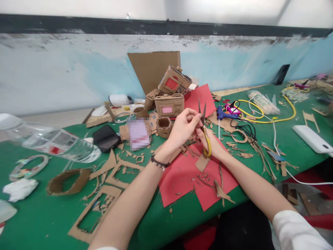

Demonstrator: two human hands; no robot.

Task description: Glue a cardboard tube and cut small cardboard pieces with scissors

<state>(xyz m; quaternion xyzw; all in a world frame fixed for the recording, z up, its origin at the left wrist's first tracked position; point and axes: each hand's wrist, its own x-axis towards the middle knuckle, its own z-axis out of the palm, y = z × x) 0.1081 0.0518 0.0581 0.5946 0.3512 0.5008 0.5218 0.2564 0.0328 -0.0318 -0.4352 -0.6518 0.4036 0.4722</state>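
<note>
My right hand grips a pair of yellow-handled scissors, blades open and pointing up. My left hand is raised beside the blades, its fingers pinched close to them on something too small to make out. Both hands hover above red paper sheets on the green table. A small cardboard scrap lies on the red paper just under my right wrist.
Cardboard models stand behind the hands, with a blue glue gun and yellow cable to the right. Cardboard frames, a cardboard ring, a plastic bottle and a black case lie left. A white device sits far right.
</note>
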